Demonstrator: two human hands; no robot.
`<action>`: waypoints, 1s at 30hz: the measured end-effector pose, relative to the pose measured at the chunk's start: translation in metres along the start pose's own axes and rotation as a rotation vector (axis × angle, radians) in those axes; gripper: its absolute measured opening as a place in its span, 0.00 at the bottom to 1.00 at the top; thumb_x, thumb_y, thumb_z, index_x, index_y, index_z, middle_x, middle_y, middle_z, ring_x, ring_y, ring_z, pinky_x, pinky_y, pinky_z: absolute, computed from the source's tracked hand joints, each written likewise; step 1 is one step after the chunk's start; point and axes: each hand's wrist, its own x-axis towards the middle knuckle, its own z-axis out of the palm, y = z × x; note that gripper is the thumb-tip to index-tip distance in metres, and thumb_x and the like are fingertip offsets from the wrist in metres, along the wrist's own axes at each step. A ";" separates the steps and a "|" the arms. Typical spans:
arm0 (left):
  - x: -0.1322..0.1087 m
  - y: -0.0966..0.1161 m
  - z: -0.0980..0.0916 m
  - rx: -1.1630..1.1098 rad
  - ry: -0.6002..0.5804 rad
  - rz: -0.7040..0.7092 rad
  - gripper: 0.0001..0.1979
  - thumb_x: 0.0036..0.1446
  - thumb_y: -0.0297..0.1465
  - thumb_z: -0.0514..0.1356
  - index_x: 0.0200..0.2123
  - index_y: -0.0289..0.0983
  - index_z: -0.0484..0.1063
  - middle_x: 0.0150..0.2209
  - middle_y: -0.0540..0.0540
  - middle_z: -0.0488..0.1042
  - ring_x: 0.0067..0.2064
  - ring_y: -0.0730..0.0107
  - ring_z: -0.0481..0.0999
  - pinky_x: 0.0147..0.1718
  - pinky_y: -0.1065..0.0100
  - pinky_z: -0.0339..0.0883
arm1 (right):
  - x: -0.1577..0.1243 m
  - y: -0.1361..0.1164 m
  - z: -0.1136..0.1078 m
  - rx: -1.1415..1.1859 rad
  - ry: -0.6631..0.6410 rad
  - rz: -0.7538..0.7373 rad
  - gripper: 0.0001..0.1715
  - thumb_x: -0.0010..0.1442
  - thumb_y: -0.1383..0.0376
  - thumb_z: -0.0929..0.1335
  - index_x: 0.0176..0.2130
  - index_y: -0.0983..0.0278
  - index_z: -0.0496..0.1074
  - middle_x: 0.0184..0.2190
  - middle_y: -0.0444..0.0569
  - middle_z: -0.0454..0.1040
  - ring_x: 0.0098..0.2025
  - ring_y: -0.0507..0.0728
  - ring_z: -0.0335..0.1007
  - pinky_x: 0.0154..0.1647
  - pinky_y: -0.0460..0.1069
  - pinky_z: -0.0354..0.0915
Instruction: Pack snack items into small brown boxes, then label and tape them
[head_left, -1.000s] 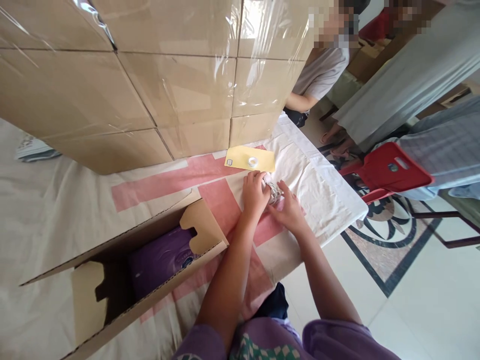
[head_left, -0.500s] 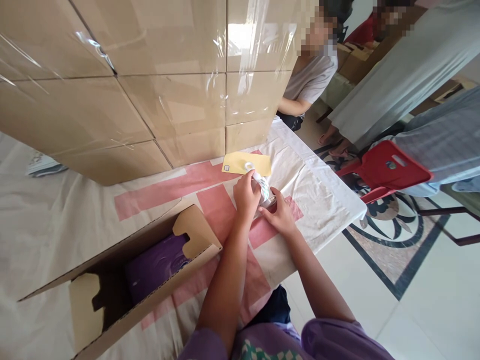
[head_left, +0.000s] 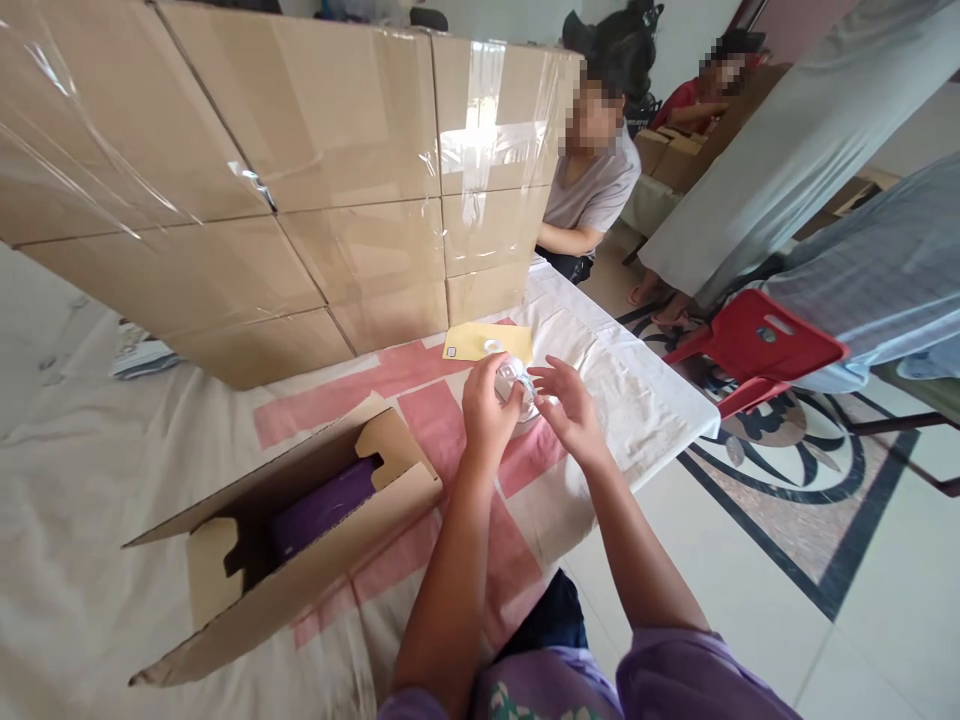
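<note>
My left hand (head_left: 486, 408) is closed round a small whitish wrapped object (head_left: 514, 383), lifted a little above the table. My right hand (head_left: 574, 408) is right beside it with fingers spread, its fingertips at the object's side. Just behind the hands a yellow card (head_left: 472, 342) lies on the cloth with a small clear tape ring (head_left: 492, 346) on it. To the left lies an open cardboard box (head_left: 300, 580) on its side, with a purple packet (head_left: 324, 505) inside.
A wall of plastic-wrapped cartons (head_left: 300, 180) stands behind on the table (head_left: 660, 410), which has a pink and white cloth. A seated person (head_left: 589, 190) is at the far end. A red plastic chair (head_left: 757, 345) and other people stand to the right on the tiled floor.
My hands lifted the wrapped object slightly off the cloth. My right hand went from pressing on it to fingers spread. The view tilted up.
</note>
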 end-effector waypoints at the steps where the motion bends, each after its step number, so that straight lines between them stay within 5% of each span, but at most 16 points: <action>1: -0.004 0.007 -0.004 -0.002 -0.030 0.007 0.20 0.60 0.24 0.62 0.55 0.44 0.71 0.53 0.44 0.77 0.55 0.59 0.78 0.54 0.57 0.73 | -0.001 -0.007 0.000 0.040 -0.026 0.022 0.34 0.66 0.52 0.72 0.65 0.54 0.63 0.58 0.55 0.74 0.51 0.61 0.76 0.54 0.58 0.72; 6: -0.034 0.038 -0.029 -0.050 -0.143 0.001 0.20 0.61 0.27 0.63 0.56 0.47 0.72 0.48 0.45 0.78 0.46 0.64 0.80 0.46 0.63 0.76 | -0.020 -0.031 -0.001 0.135 -0.109 0.134 0.24 0.67 0.52 0.70 0.59 0.55 0.69 0.49 0.50 0.75 0.37 0.55 0.75 0.35 0.51 0.69; 12: -0.063 0.053 -0.063 -0.360 -0.245 -0.329 0.14 0.68 0.38 0.61 0.55 0.44 0.76 0.50 0.43 0.81 0.48 0.62 0.82 0.45 0.64 0.77 | -0.054 -0.043 0.002 0.106 -0.155 0.103 0.17 0.69 0.55 0.69 0.55 0.56 0.74 0.46 0.49 0.78 0.34 0.54 0.72 0.33 0.51 0.65; 15: -0.071 0.059 -0.074 -0.373 -0.263 -0.363 0.11 0.65 0.38 0.64 0.49 0.42 0.78 0.47 0.43 0.82 0.46 0.62 0.83 0.44 0.64 0.77 | -0.066 -0.046 0.009 0.077 -0.159 0.091 0.17 0.69 0.56 0.68 0.55 0.58 0.74 0.42 0.49 0.79 0.33 0.55 0.72 0.33 0.51 0.64; 23: -0.087 0.069 -0.085 -0.262 -0.148 -0.358 0.13 0.58 0.32 0.68 0.47 0.39 0.77 0.45 0.43 0.81 0.43 0.64 0.79 0.42 0.66 0.73 | -0.081 -0.049 0.024 -0.096 -0.129 0.048 0.19 0.69 0.57 0.67 0.54 0.62 0.77 0.32 0.48 0.78 0.27 0.54 0.68 0.29 0.51 0.63; 30: -0.087 0.058 -0.088 -0.412 -0.255 -0.419 0.17 0.61 0.41 0.66 0.48 0.36 0.76 0.44 0.40 0.82 0.44 0.62 0.82 0.41 0.66 0.76 | -0.077 -0.049 0.022 0.309 -0.206 0.210 0.21 0.65 0.48 0.71 0.44 0.63 0.77 0.21 0.40 0.70 0.22 0.51 0.62 0.26 0.48 0.60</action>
